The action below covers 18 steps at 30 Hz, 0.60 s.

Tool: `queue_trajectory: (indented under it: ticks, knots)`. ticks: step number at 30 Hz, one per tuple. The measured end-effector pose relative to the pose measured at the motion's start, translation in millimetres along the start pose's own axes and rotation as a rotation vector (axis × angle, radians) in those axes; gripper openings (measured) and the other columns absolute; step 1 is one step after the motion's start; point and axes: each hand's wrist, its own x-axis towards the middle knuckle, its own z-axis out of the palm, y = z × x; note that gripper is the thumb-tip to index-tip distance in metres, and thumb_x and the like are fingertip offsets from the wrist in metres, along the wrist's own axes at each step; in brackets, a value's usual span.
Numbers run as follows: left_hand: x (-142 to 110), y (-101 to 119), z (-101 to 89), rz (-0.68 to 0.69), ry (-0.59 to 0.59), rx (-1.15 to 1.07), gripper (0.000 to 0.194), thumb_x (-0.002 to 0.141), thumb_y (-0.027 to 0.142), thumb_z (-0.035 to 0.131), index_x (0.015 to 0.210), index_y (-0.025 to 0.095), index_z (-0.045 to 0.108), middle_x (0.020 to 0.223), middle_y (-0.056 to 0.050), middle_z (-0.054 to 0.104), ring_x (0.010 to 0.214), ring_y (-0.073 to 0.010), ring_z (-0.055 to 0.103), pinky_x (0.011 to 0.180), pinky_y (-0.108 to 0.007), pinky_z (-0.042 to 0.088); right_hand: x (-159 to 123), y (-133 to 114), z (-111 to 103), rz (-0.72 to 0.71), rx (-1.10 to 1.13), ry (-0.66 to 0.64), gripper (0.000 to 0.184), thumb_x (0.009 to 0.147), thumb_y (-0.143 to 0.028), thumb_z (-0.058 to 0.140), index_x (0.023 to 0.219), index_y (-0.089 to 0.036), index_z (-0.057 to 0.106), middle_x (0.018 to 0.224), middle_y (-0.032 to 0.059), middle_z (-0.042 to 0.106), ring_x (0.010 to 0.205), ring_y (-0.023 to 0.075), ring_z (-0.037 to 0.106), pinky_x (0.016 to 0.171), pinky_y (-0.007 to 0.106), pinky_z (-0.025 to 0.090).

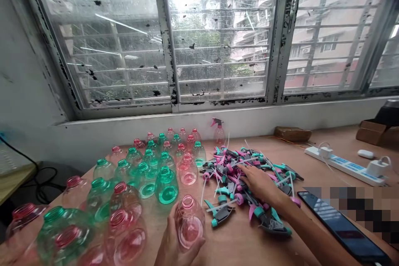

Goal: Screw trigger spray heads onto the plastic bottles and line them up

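My left hand (pixel 179 239) is closed around a clear pink plastic bottle (pixel 190 226), which stands upright with its neck uncapped. Over a heap of trigger spray heads (pixel 232 183), my right hand (pixel 257 181) reaches in with fingers stretched out. Its fingertips touch the heap, and nothing shows lifted in them. The spray heads are grey with pink or teal parts, and thin white dip tubes stick out. Left of the hands stand many uncapped bottles, among them a green bottle (pixel 166 187) and a pink bottle (pixel 126 232).
A pink bottle with a spray head fitted (pixel 219 131) stands by the wall below the window. To the right are a phone (pixel 343 226), a white power strip (pixel 346 165), a white earbud case (pixel 365 153), a brown package (pixel 292 134) and a cardboard box (pixel 372 132).
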Motion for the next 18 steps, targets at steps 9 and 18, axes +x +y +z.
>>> queue_trajectory:
  ticks: [9,18]
  knots:
    - [-4,-8,2.2,0.012,0.126,0.088,0.073,0.083,0.046,0.068,0.141,0.019,0.032,0.143,-0.024,0.060,0.132,-0.0388,0.062,0.110,-0.057,0.049,-10,-3,-39,0.038,0.232,0.097,0.036,0.100,-0.037,0.049,0.130,-0.027,0.067,0.090,0.0055,0.082,0.080,0.0313,0.076,0.072,0.039,0.060]
    - [-2,6,-3.8,0.198,0.153,0.172,0.075,0.085,0.061,0.067,0.147,0.027,0.043,0.147,-0.017,0.052,0.138,-0.0407,0.052,0.114,-0.057,0.046,-28,-21,-81,-0.049,0.466,0.363,0.034,0.093,-0.062,0.057,0.103,-0.032,0.068,0.118,0.0125,0.074,0.107,0.0378,0.070,0.095,0.050,0.056]
